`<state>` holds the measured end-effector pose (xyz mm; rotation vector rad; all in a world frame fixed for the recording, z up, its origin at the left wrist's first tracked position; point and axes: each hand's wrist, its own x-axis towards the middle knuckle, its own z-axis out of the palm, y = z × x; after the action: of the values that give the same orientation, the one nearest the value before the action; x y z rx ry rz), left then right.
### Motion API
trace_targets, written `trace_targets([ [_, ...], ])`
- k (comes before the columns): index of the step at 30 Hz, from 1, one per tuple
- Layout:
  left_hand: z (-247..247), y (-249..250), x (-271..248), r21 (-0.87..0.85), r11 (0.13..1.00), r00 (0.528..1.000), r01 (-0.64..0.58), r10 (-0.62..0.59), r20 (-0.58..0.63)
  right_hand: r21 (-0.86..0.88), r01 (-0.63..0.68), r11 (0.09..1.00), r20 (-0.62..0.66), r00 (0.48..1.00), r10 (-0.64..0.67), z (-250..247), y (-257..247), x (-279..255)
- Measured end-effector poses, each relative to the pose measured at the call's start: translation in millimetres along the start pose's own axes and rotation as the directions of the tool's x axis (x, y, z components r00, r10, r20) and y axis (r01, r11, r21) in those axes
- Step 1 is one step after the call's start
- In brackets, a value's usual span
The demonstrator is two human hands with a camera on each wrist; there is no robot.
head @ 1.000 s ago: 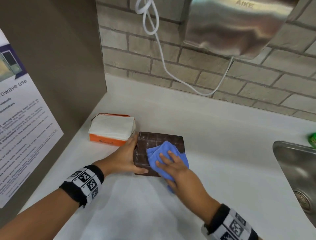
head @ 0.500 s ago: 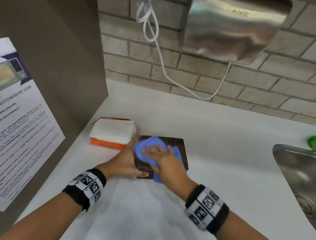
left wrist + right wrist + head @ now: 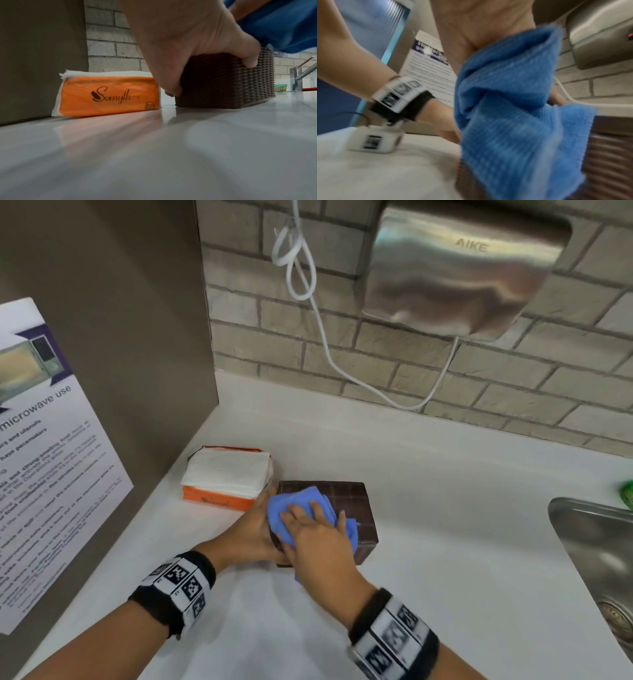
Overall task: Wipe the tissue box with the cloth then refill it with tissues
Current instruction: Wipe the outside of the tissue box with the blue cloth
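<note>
The left hand (image 3: 197, 44) grip clamps the tissue box (image 3: 356, 501) steady while the right hand (image 3: 318, 539), fingers flat, presses the cloth (image 3: 298, 505) across its top.

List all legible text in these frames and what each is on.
"AIKE": on the steel hand dryer on the brick wall.
"Somyth": on the orange tissue pack beside the tissue box.
"microwave use": heading on the wall poster; its body text is too small and blurred to read.
Green packet by the tap: lettering too small to read.
Wristband markers: coded patterns, no words.
</note>
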<state>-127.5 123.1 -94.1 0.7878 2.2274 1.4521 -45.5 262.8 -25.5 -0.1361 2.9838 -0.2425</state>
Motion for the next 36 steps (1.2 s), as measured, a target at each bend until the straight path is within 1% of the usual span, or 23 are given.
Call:
trace_targets([
  [3, 2.9, 7.3, 0.5, 0.014, 0.998, 0.998, -0.058, 0.058, -0.017, 0.065, -0.013, 0.998, -0.022, 1.000, 0.014, -8.3, -4.0, 25.0],
  [5, 3.8, 6.9, 1.6, 0.005, 0.998, 0.997, -0.068, 0.069, -0.036, 0.071, -0.020, 0.997, -0.050, 0.999, 0.023, -10.6, 7.5, 26.4],
  [6, 3.9, 6.0, 1.8, 0.006, 0.998, 0.997, -0.063, 0.064, -0.047, 0.069, -0.046, 0.997, -0.055, 0.997, 0.050, -11.8, 20.3, 22.7],
  [8, 2.9, 4.5, 2.5, 0.036, 0.999, 0.998, -0.037, 0.038, -0.051, 0.075, -0.147, 0.986, -0.079, 0.985, 0.153, -18.0, 56.1, 14.0],
  [10, 2.6, 5.1, 2.2, 0.084, 0.996, 0.999, -0.015, 0.019, -0.050, 0.099, -0.285, 0.953, -0.076, 0.953, 0.293, -28.5, 89.2, 7.0],
  [11, 2.7, 5.2, 2.1, 0.093, 0.996, 0.999, -0.012, 0.017, -0.049, 0.126, -0.337, 0.933, -0.062, 0.936, 0.346, -33.0, 98.4, 5.2],
  [12, 3.0, 4.4, 2.3, 0.102, 0.995, 0.999, -0.009, 0.015, -0.050, 0.171, -0.358, 0.918, -0.050, 0.927, 0.371, -32.7, 103.2, 6.5],
  [14, 3.6, 4.0, 2.6, 0.121, 0.993, 0.999, 0.003, 0.003, -0.050, 0.284, -0.309, 0.908, -0.043, 0.941, 0.334, -29.9, 97.4, 11.4],
  [16, 3.8, 1.5, 2.9, 0.136, 0.991, 0.999, 0.015, -0.008, -0.050, 0.322, -0.226, 0.919, -0.067, 0.963, 0.261, -24.0, 83.0, 16.1],
  [20, 2.2, -2.2, 4.6, 0.126, 0.992, 1.000, 0.017, -0.014, -0.022, 0.123, -0.124, 0.985, -0.104, 0.985, 0.137, -15.0, 51.4, 30.7],
  [21, 2.1, -2.3, 4.8, 0.122, 0.992, 1.000, 0.015, -0.013, -0.019, 0.106, -0.086, 0.991, -0.110, 0.989, 0.098, -17.1, 40.8, 34.8],
  [24, 0.9, -2.2, 4.2, 0.115, 0.993, 1.000, -0.017, 0.019, -0.010, 0.109, -0.002, 0.994, -0.063, 0.998, 0.009, -16.5, 16.1, 47.9],
  [25, 0.7, -2.0, 3.9, 0.108, 0.994, 1.000, -0.026, 0.027, -0.001, 0.094, 0.003, 0.996, -0.049, 0.999, 0.001, -16.2, 10.7, 49.9],
  [28, 1.0, -2.8, 4.5, 0.070, 0.997, 1.000, -0.022, 0.021, 0.005, 0.032, -0.017, 0.999, -0.081, 0.997, 0.019, -11.6, 2.8, 43.9],
  [31, 0.6, -6.7, 4.6, 0.007, 1.000, 1.000, 0.016, -0.017, 0.026, 0.002, 0.020, 1.000, -0.044, 0.999, -0.020, -1.6, 5.3, 18.0],
  [32, -0.3, -8.5, 4.2, -0.017, 0.999, 0.999, 0.027, -0.026, 0.037, 0.000, 0.037, 0.999, -0.052, 0.998, -0.037, 4.2, 6.6, 6.0],
  [33, -1.3, -10.6, 3.8, -0.026, 0.999, 0.999, 0.032, -0.031, 0.042, -0.018, 0.052, 0.998, -0.091, 0.994, -0.054, 6.9, 6.4, -7.1],
  [34, -2.0, -11.4, 3.8, -0.017, 0.999, 0.999, 0.035, -0.034, 0.037, -0.027, 0.055, 0.998, -0.095, 0.994, -0.057, 7.8, 6.3, -18.7],
  [35, -1.8, -10.9, 4.0, 0.003, 0.999, 0.998, 0.044, -0.044, 0.034, -0.014, 0.036, 0.999, -0.057, 0.998, -0.036, 7.4, 8.4, -27.0],
  [36, -1.1, -8.8, 4.1, 0.028, 0.998, 0.999, 0.048, -0.049, 0.025, -0.004, 0.026, 1.000, -0.069, 0.997, -0.026, 9.5, 14.3, -30.9],
])
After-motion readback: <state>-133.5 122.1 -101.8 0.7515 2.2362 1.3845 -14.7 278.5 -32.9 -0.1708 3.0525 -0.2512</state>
